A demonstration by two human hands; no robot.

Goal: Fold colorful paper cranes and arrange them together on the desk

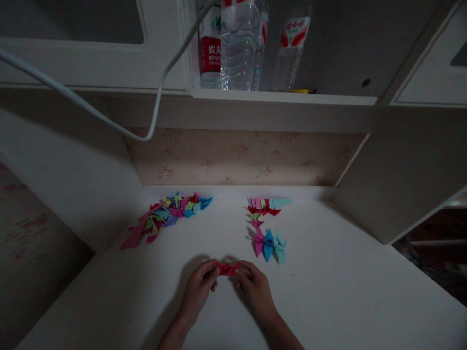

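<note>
A small piece of folded red paper (227,269) is stretched between my two hands above the white desk. My left hand (200,285) pinches its left end between thumb and fingers. On the other side, my right hand (254,286) pinches the right end in the same way. Beyond my right hand stand a pink folded paper figure (259,242), a blue one (268,244) and a pale blue one (280,247), side by side. Behind them lie more folded pieces, with a red one (268,210) among them.
A heap of colourful folded paper (178,206) lies at the back left of the white desk (335,282). Overhead, a shelf (284,97) holds several plastic bottles (239,48). A white cable (146,136) hangs down in front. Side panels (401,180) flank the desk.
</note>
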